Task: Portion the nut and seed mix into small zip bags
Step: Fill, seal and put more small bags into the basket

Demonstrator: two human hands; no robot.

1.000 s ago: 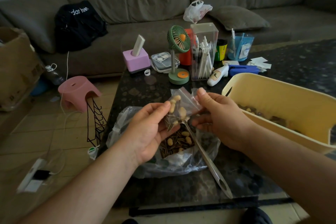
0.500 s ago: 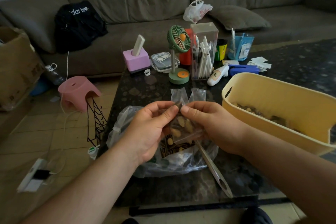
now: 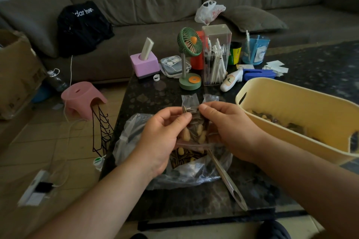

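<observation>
over the dark stone table [image 3: 159,95], the left hand [image 3: 163,137] and right hand [image 3: 229,128] both pinch a filled small zip bag [image 3: 196,128] above the open bulk bag [image 3: 174,165], where a half-pressed seal could let nuts and seeds spill.

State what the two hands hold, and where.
Both the left hand and right hand pinch the small zip bag at its top edge.

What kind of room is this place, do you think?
Most likely a home living room: a grey sofa with a cushion, and a dark coffee table cluttered with household things.
</observation>
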